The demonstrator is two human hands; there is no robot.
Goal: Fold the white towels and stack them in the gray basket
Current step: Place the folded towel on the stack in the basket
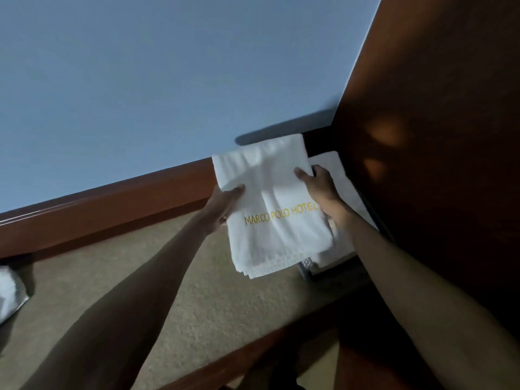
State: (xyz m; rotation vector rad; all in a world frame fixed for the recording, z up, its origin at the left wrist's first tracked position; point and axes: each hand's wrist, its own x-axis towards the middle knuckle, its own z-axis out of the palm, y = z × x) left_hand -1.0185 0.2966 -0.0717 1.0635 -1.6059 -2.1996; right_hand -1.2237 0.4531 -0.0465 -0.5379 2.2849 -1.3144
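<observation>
From the head view, both hands hold 1 folded white towel [277, 209] with the yellow lettering "MARCO POLO HOTEL" facing up. The left hand [225, 205] grips the towel's left edge, thumb on top and fingers underneath. The right hand [320, 184] grips the right edge, thumb pressed on top and fingers curled round the side.

The towel is in the air, partly over the gray basket [308, 264], of which only a meshed corner and a dark rim show. Another white towel [332, 164] lies flat inside the basket.

The basket stands on beige carpet [197, 291] in a corner, between a blue wall [168, 80] with a wooden baseboard [112, 212] and a dark wooden panel [436, 136]. A white cloth [9, 291] shows at the far left edge.
</observation>
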